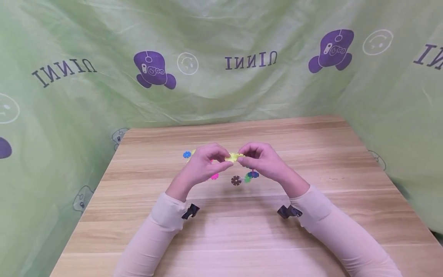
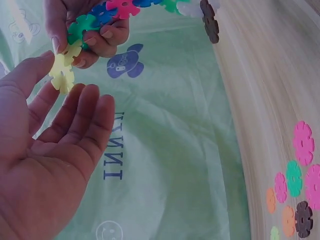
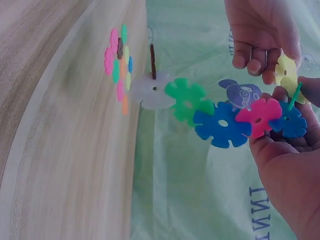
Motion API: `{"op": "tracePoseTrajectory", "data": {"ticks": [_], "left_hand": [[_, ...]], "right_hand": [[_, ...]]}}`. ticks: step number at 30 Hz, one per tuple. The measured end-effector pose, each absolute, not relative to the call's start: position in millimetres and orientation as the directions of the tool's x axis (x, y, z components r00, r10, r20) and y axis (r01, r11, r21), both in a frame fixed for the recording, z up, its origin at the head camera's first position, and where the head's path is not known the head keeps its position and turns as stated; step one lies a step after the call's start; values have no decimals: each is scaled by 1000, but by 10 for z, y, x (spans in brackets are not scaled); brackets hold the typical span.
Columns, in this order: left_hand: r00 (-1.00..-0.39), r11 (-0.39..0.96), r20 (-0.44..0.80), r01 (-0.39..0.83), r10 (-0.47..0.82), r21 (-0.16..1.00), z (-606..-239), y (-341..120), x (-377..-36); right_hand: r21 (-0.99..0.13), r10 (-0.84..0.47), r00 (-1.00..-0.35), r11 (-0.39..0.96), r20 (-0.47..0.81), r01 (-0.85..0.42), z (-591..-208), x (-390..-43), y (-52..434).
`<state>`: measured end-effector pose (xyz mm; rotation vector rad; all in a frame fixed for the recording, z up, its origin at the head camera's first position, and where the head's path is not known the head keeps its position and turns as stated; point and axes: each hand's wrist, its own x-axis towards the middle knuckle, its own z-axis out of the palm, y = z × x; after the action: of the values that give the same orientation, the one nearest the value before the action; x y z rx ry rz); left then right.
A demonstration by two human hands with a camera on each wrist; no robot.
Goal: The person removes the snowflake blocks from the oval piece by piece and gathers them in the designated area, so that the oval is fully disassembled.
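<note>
Hands meet above the wooden bench (image 1: 311,231): right hand (image 1: 263,161) grips a chain of colourful plastic snowflake discs (image 3: 220,117) running left-right; left hand (image 1: 204,163) pinches its yellow end disc (image 1: 233,157).

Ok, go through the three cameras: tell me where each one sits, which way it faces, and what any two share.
Head: worn on the head, looking forward and down at the wooden table; both sleeves show, with the left hand and right hand meeting on a yellow disc.
Left wrist: at the left wrist, looking along the palm to the yellow disc.
Right wrist: at the right wrist, looking at the chain of discs that the right hand holds.
Shared: all three show the yellow disc and both hands.
</note>
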<state>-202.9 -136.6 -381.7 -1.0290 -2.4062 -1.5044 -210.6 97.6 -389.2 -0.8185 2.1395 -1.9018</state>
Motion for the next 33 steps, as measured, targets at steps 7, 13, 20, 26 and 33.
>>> {"op": "tracePoseTrajectory", "data": {"ticks": [7, 13, 20, 26, 33], "left_hand": [[-729, 232, 465, 631, 502, 740, -3824, -1309, -2038], [-728, 229, 488, 642, 481, 732, -3849, -1269, -2047], [-728, 251, 482, 646, 488, 721, -3848, -1267, -2059], [-727, 285, 475, 653, 496, 702, -3834, -1269, -2052], [-727, 294, 478, 656, 493, 695, -3806, -1264, -2029]], "right_hand": [[-953, -471, -850, 61, 235, -297, -3901, -2105, 972], [-949, -464, -845, 28, 265, -313, -3899, -2103, 951], [-947, -450, -851, 31, 272, -319, -3921, -2103, 948], [-944, -452, -846, 26, 283, -329, -3944, -2115, 947], [-942, -444, -847, 16, 293, -334, -3951, -2115, 953]]}}
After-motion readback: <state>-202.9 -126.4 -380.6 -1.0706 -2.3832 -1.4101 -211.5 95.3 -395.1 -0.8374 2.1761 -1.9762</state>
